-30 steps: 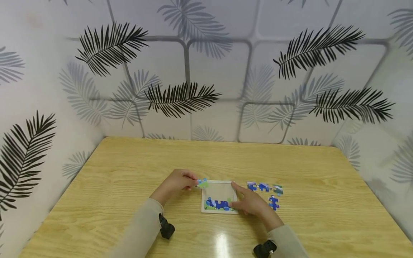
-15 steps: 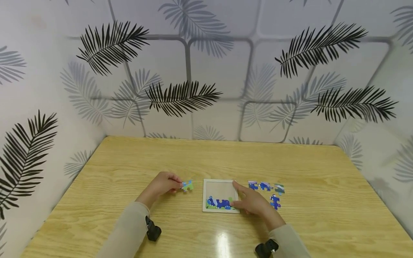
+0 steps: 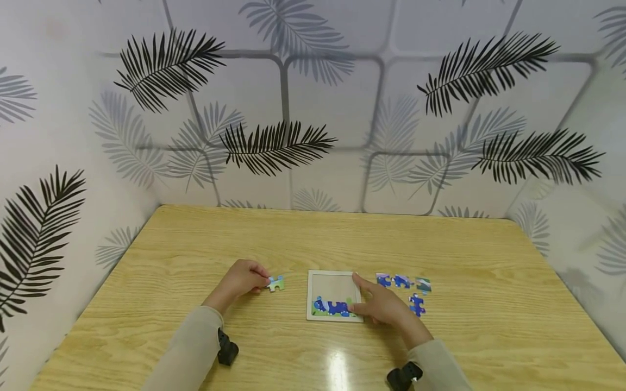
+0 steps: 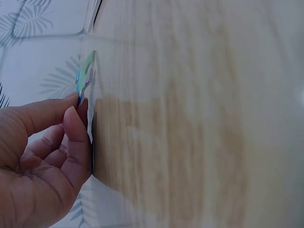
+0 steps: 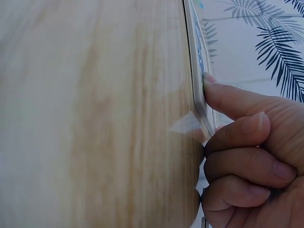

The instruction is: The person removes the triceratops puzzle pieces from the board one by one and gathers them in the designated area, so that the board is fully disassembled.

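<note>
Just left of the puzzle frame, my left hand (image 3: 244, 277) pinches a green and light-blue jigsaw piece (image 3: 276, 283) between thumb and fingertips. In the left wrist view this piece (image 4: 85, 76) is held close to the tabletop. The square puzzle frame (image 3: 310, 296) has a pale rim, and joined blue and green pieces (image 3: 332, 307) fill its near side; the far part shows bare board. My right hand (image 3: 383, 308) holds the frame's right side, index finger at the far right corner. Its thumb (image 5: 228, 98) presses on the frame, over the joined pieces, with the other fingers curled.
Right of the frame lie several loose jigsaw pieces: a blue one (image 3: 383, 279), another blue one (image 3: 402, 281), a green-grey one (image 3: 423, 285) and a dark blue one (image 3: 417, 305). The wooden table (image 3: 195, 239) meets a leaf-patterned wall (image 3: 332, 179) behind.
My left hand has drawn back leftward from the frame's far left corner, carrying the pinched piece, which has tilted in the fingers. The right hand and the frame stay put.
</note>
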Tool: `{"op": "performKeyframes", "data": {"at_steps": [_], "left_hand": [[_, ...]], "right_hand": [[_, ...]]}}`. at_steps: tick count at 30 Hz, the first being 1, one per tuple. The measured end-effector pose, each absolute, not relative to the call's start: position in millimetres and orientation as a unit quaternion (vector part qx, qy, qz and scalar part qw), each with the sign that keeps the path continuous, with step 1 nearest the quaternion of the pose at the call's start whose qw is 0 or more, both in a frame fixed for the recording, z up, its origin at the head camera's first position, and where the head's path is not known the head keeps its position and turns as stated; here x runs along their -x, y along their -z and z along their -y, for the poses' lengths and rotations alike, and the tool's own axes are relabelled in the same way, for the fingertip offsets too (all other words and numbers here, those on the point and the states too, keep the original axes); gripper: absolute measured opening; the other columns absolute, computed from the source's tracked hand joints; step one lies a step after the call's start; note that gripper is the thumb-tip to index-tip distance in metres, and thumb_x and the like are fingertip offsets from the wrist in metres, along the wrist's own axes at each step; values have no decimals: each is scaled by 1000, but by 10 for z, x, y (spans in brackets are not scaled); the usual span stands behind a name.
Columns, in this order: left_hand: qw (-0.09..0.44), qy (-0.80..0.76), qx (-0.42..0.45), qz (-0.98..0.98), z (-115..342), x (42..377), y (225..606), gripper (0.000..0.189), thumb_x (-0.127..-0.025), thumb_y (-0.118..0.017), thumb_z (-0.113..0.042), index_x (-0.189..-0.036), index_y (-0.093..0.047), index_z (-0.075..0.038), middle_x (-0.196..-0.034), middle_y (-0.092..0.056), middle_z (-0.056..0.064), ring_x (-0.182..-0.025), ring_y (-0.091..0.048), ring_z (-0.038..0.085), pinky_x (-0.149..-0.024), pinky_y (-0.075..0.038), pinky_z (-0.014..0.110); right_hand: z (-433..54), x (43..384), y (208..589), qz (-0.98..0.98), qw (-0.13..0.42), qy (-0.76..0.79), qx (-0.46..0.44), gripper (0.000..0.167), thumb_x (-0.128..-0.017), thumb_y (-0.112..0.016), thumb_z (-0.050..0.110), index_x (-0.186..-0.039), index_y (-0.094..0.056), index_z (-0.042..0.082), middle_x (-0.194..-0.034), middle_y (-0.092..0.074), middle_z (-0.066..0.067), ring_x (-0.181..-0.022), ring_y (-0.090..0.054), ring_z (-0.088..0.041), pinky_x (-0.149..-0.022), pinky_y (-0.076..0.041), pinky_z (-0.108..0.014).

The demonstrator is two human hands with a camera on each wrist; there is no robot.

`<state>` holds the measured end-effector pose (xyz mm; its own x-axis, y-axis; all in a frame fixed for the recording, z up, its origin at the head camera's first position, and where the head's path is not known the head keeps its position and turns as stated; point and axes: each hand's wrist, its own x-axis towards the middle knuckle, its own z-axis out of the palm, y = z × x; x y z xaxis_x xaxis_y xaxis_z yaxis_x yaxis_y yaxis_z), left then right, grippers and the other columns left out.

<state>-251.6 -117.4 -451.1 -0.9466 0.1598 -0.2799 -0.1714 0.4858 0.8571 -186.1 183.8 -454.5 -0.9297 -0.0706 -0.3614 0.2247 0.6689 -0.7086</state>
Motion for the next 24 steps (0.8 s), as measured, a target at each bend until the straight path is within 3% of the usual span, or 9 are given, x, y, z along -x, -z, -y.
{"op": "performKeyframes", "data": {"at_steps": [9,24], "left_hand": [[163,-510,-13,-844,1200,2497,4510,5,-83,-67,1,-85,-63,1,-81,-62,10,-68,-61,14,-59,-50,24],[154,-533,9,-832,1208,2511,4578,10,-83,-67,2,-92,-62,4,-82,-60,9,-67,-58,13,-61,-50,25]], "right_hand": [[-1846,1866,4553,-894,177,410,-31,76,-83,-73,24,-147,-34,21,-132,-47,-20,-41,-33,-12,-45,-32,-25],[-1844,1871,4576,-893,175,413,-31,76,-83,-73,24,-147,-33,21,-133,-46,-20,-41,-33,-11,-45,-32,-25]]}}
